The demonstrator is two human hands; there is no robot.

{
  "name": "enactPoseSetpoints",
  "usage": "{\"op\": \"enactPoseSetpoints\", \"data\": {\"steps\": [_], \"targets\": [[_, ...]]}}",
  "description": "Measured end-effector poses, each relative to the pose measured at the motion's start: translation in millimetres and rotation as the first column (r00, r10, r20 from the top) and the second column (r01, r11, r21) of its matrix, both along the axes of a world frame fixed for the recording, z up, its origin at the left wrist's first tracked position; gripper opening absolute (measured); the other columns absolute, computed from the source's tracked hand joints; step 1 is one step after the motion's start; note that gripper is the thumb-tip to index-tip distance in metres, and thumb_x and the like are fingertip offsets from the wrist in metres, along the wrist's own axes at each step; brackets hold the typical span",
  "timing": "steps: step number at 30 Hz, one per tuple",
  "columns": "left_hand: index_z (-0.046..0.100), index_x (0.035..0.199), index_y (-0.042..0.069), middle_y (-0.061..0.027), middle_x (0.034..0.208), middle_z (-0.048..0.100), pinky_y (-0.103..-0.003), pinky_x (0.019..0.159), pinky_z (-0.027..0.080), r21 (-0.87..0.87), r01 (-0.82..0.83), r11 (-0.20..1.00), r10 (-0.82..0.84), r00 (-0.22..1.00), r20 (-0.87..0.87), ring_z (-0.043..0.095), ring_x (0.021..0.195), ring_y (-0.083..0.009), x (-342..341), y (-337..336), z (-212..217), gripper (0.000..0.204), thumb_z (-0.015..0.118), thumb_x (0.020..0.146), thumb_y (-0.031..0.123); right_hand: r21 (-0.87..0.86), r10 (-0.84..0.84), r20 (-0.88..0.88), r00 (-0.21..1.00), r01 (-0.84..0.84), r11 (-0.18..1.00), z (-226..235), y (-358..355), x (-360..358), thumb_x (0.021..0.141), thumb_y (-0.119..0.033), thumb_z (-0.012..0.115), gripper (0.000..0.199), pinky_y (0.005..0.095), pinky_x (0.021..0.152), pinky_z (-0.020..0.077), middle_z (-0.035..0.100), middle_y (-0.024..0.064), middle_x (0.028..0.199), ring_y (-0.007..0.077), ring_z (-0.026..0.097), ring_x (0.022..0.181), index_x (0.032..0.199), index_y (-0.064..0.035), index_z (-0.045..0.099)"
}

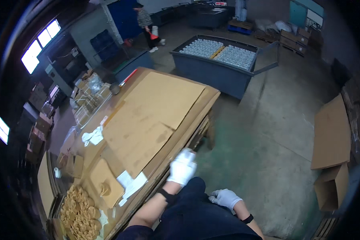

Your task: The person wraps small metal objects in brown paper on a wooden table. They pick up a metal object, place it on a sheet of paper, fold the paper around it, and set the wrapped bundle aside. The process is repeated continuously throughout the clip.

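Observation:
My left hand (pixel 183 167) wears a white glove and is over the near edge of the table (pixel 212 96). Its fingers are smeared by motion, so whether they hold anything does not show. Lower down, my right hand (pixel 226 198), gloved too, hangs beside my thigh with its fingers loosely apart and nothing visible in them. A large flat cardboard sheet (pixel 160 100) covers much of the tabletop to the left. White papers (pixel 131 185) lie on the table's near side, beside a smaller tan board (pixel 107 182) with a small tan piece (pixel 104 189) on it.
Tan pieces (pixel 79 214) are heaped at lower left. A white cloth (pixel 93 136) lies on the table's far side. Beyond stands a dark blue bin (pixel 208 68) full of shiny round items. A person (pixel 145 26) is at the back. Cardboard (pixel 333 134) leans at right.

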State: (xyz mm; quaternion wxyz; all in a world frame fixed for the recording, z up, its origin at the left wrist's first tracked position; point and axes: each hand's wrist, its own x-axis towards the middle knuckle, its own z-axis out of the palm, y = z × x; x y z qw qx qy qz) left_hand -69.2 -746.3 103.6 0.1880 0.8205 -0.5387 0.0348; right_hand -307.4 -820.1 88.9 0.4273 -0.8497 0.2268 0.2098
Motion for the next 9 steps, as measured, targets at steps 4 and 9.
{"op": "enactPoseSetpoints", "data": {"steps": [4,9], "targets": [[0.059,0.120,0.003,-0.0252,0.139,0.050,-0.049,0.108,0.039,0.030,-0.338,0.941,0.332,0.934,0.131,0.047,0.128,-0.0422,109.2,-7.3,-23.3,0.056,0.076,0.073,0.028,-0.019,0.020,-0.059,0.998,-0.021,1.000,-24.7,-69.6,12.4,0.093,-0.048,0.054,0.043,0.0465,0.093,0.0510,0.071,0.0165,0.111,0.0385,0.066,0.104,0.115,-0.0156,0.071],[0.052,0.138,0.008,-0.0202,0.155,0.033,-0.057,0.117,0.023,0.266,-0.473,0.840,0.441,0.881,0.174,0.028,0.144,-0.0423,205.4,-15.8,-107.5,0.083,0.080,0.070,0.045,-0.111,-0.028,-0.224,0.974,0.003,0.994,-37.4,-175.5,41.1,0.092,-0.049,0.055,0.044,0.0454,0.093,0.0513,0.071,0.0163,0.110,0.0367,0.066,0.104,0.116,-0.0156,0.071]]}}
